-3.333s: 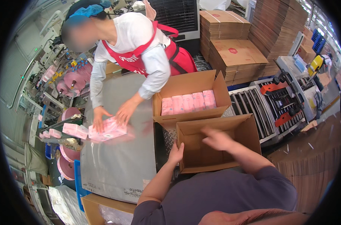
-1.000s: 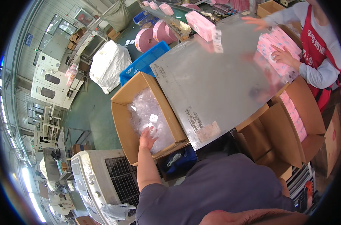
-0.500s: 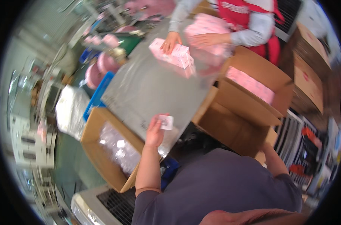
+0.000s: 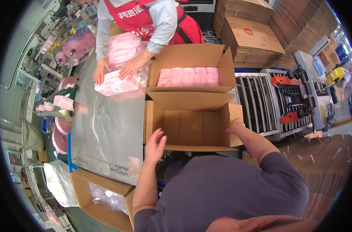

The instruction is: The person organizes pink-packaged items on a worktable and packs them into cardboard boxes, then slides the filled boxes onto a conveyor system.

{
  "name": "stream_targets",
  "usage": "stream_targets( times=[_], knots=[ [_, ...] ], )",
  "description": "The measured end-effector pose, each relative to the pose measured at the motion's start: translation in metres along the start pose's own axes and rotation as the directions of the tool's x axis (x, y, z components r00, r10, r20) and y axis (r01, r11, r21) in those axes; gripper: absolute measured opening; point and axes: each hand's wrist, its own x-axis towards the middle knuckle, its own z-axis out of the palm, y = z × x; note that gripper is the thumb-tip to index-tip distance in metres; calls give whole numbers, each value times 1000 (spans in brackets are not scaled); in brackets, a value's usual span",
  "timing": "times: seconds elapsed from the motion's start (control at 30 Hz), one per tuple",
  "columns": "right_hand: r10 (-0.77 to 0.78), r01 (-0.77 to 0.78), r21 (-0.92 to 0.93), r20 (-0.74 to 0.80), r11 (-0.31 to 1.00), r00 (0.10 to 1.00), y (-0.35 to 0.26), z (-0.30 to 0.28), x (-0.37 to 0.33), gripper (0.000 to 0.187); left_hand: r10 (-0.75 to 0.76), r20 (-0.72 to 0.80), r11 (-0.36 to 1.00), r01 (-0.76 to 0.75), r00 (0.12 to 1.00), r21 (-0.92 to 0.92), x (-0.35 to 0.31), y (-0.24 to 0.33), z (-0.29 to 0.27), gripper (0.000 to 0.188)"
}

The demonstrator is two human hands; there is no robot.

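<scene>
An open cardboard box (image 4: pixel 191 125) stands in front of me, its flaps folded outward and its bare brown bottom showing. At its near left side, my left hand (image 4: pixel 155 146) is raised with the fingers apart, and nothing shows in it. On the opposite side, my right hand (image 4: pixel 236 126) grips the box's right edge at the side flap (image 4: pixel 235 112), its fingers partly hidden. Just beyond stands a second open cardboard box (image 4: pixel 187 58), holding a row of pink-and-white soft packs (image 4: pixel 188 77).
Across the metal table (image 4: pixel 110 131), a co-worker in a red apron (image 4: pixel 137 23) has both hands on a pink pack (image 4: pixel 118 83). A carton of clear plastic (image 4: pixel 110 197) sits at lower left. To the right are a roller conveyor (image 4: pixel 255 102) and stacked flat cartons (image 4: pixel 253 36).
The view has swung right. The small white card that my left hand held is out of sight, and that hand is now beside the box. The co-worker now has both hands on one pack.
</scene>
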Motion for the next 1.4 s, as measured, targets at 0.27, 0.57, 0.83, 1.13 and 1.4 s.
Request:
stream_targets(
  times=[0.27,0.57,0.83,1.13,1.4],
  knots=[
    [-375,270,818,-72,508,924,0,25,28,56,24,-151,783,76,988,618,-46,-49,-22,45],
    [-450,471,283,-140,836,882,7,18,67,48,74,-89,819,-9,993,574,-59,-40,-60,76],
    [29,-28,-5,199,1000,980,-43,-67,-28,51,99,-967,726,647,237,233,-246,-202,-258,66],
    [-838,781,-305,-196,545,509,-136,-119,-13,38,-693,-654,413,578,-302,-704,-457,-373,-260,71],
    [-740,735,-96,-34,671,672,-257,-126,-130,49,-806,-584,495,653,98,-573,-386,-350,-235,73]
  ],
)
